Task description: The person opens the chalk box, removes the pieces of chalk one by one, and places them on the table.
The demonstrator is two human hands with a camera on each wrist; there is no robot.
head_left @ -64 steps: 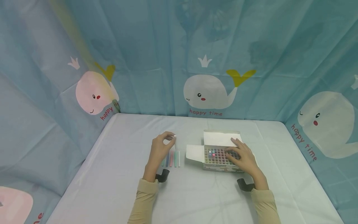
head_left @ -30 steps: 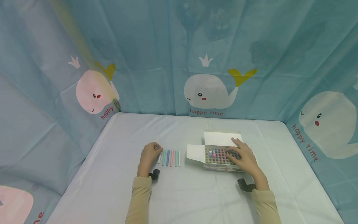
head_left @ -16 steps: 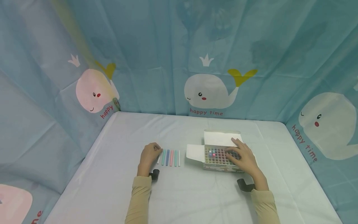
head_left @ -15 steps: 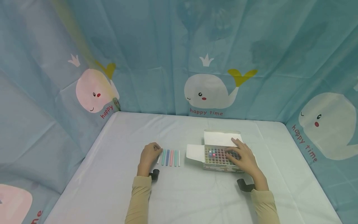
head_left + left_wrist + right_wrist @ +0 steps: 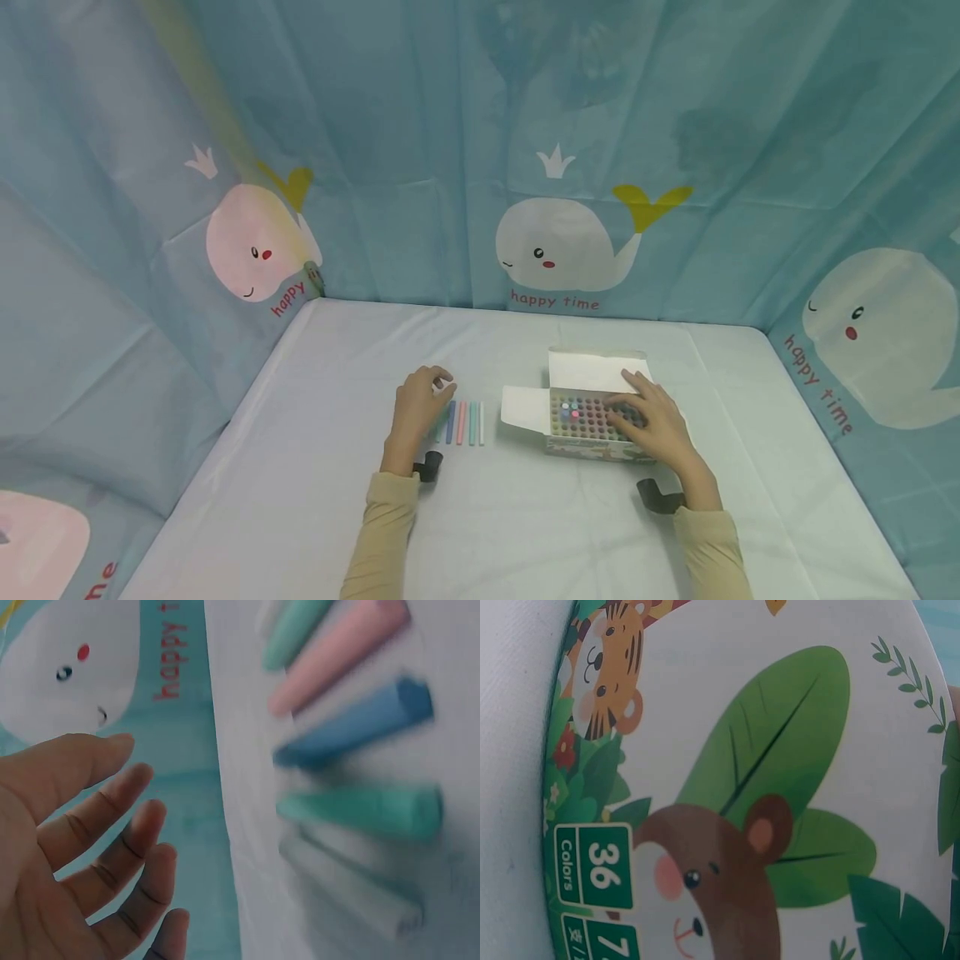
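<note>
My left hand (image 5: 418, 408) hovers over the left end of a row of chalk sticks, and its fingers are loosely bent. In the left wrist view the left hand (image 5: 30, 877) holds nothing. Beside it lie a white chalk (image 5: 349, 885), a green chalk (image 5: 367, 812), a blue chalk (image 5: 360, 724) and a pink chalk (image 5: 341, 652), with more past them. My right hand (image 5: 652, 421) rests with spread fingers over the right part of an open cardboard box (image 5: 592, 450). The right wrist view shows only the box's printed side (image 5: 660, 772), with a bear and a tiger.
Inside the box, a tray of round holes (image 5: 592, 432) holds a few chalks at its left, showing white, blue and pink ends. The lid (image 5: 592, 371) stands up behind, and a side flap (image 5: 525, 408) sticks out left. A whale-print curtain (image 5: 420, 242) borders the white table (image 5: 525, 533).
My left hand carried a white chalk to the row's left end, laid it down and let go. Since then it has lifted and shifted right. The right hand stays put.
</note>
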